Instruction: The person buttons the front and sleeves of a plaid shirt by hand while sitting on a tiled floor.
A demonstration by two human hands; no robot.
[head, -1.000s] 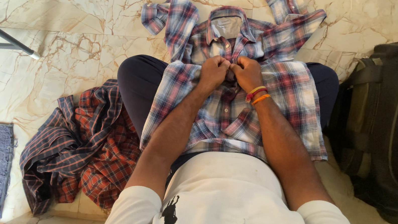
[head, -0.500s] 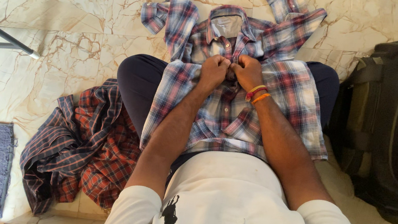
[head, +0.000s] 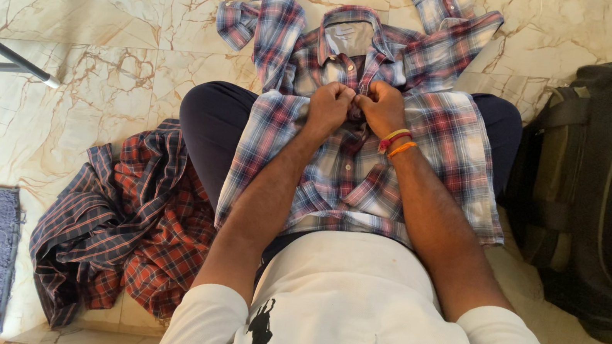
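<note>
A blue, red and white plaid shirt (head: 370,156) is spread over the seated person's dark-trousered lap in the upper middle of the frame, its collar and sleeves reaching up onto the marble floor (head: 70,3). The left hand (head: 329,107) and the right hand (head: 382,107) are both closed in a pinch on the shirt's front placket, just below the collar, knuckles almost touching. Compared with a second ago, the hands are seen a little higher up the placket and slightly more parted, while the shirt itself has hardly shifted; buttoning near the collar appears to be under way, though the button itself is hidden by the fingers. A crumpled red and navy checked shirt (head: 128,228) is left at the lower left, and a dark bag (head: 599,192) at the right edge.
</note>
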